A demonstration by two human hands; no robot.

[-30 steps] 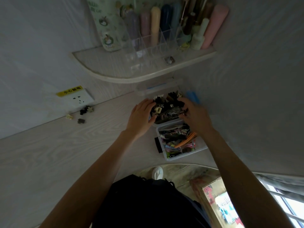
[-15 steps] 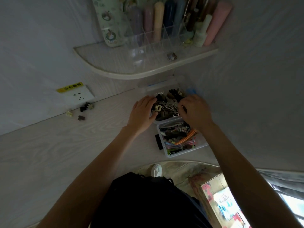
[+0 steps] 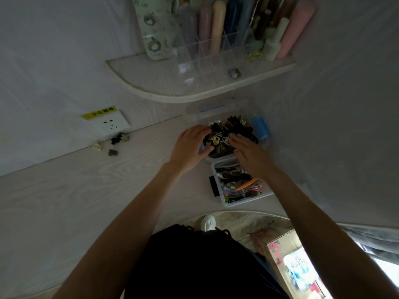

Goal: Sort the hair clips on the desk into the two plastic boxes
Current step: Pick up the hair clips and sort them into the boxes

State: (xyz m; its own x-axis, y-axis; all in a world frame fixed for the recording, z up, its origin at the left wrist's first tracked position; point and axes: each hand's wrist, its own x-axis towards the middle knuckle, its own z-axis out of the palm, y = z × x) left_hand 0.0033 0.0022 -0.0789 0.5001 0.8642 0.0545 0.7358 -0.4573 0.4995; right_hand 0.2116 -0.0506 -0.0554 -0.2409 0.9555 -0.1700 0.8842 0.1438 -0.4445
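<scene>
Two clear plastic boxes stand on the pale wooden desk (image 3: 86, 190). The far box (image 3: 218, 156) is heaped with dark and cream hair clips (image 3: 234, 128). The near box (image 3: 248, 201) holds colourful clips. My left hand (image 3: 190, 145) grips the far box's left side, thumb against its wall. My right hand (image 3: 250, 154) lies flat on the clip pile with straight fingers. A few loose clips (image 3: 117, 139) lie on the desk at the left, near the wall.
A wall socket (image 3: 110, 124) with a yellow label sits above the loose clips. A curved shelf (image 3: 194, 93) carries a clear organiser and bottles. A blue spool (image 3: 260, 126) stands right of the far box. A black clip (image 3: 213, 185) lies left of the near box.
My right hand has slid left from the far box's right edge onto the middle of the clip pile. My left hand has stayed on the box's left side.
</scene>
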